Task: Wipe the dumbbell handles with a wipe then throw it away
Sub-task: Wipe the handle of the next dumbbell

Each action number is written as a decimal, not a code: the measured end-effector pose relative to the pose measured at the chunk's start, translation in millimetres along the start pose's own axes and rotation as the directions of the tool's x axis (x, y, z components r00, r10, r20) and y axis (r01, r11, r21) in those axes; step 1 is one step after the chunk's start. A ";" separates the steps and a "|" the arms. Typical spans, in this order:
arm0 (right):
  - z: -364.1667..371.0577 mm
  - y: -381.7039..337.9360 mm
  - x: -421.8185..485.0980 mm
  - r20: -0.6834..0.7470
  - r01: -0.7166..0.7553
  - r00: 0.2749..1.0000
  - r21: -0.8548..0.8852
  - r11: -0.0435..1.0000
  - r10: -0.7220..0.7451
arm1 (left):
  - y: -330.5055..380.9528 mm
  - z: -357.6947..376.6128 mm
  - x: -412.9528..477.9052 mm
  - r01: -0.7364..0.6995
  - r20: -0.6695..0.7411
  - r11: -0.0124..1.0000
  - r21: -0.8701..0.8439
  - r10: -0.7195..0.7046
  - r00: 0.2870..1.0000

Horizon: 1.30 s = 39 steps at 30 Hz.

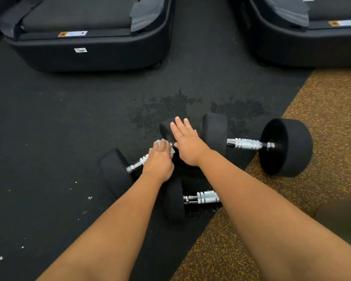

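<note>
Left hand (pixel 158 161) curled round crumpled white wipe (pixel 163 143) on knurled chrome dumbbell handle (pixel 137 164), right hand (pixel 187 145) flat on black rubber dumbbell head (pixel 165 129), two o'clock from wipe

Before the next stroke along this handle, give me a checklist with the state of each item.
1. Wipe held in the left hand: ok, wrapped over the handle.
2. Right hand steadying the far head: ok, it lies flat with straight fingers.
3. Room to slide the wipe: ok, bare metal shows towards the near end.
4. Right dumbbell's handle free to wipe: ok, nothing lies on it.
5. Near dumbbell's handle free: cannot tell, the forearm hides part of it.
6. Place to throw the wipe away: cannot tell, none in view.
</note>
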State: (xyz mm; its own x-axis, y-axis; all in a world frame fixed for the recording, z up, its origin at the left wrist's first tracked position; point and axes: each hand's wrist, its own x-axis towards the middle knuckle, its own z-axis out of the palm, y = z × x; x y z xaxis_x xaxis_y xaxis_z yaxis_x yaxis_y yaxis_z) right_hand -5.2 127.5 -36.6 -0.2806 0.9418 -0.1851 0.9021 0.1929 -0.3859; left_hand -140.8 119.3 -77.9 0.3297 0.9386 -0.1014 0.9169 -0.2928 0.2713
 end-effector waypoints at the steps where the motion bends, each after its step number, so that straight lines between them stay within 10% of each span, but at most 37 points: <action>1: 0.4 -0.1 0.1 -0.003 0.001 1.000 -0.008 1.000 -0.001 | -1.6 -0.2 -3.7 -0.027 0.010 0.999 0.024 0.027 1.000; 32: 3.7 4.0 -24.0 -0.043 0.039 0.998 -0.057 0.998 -0.042 | 12.8 -29.2 -13.8 0.300 -0.140 0.953 -0.049 -0.304 0.942; 39: -8.7 -0.9 -29.5 -0.132 0.007 0.991 0.275 0.961 0.030 | 25.2 -55.8 -10.8 0.197 -0.216 0.974 -0.114 -0.218 0.952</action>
State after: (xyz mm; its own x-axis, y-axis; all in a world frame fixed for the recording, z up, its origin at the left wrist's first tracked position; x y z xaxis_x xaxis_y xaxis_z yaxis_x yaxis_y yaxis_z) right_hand 5.1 101.9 -23.0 -0.2075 0.9753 -0.0761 0.7752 0.1165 -0.6209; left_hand -133.8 112.0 -16.5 0.0658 0.9965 0.0507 0.9320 -0.0795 0.3537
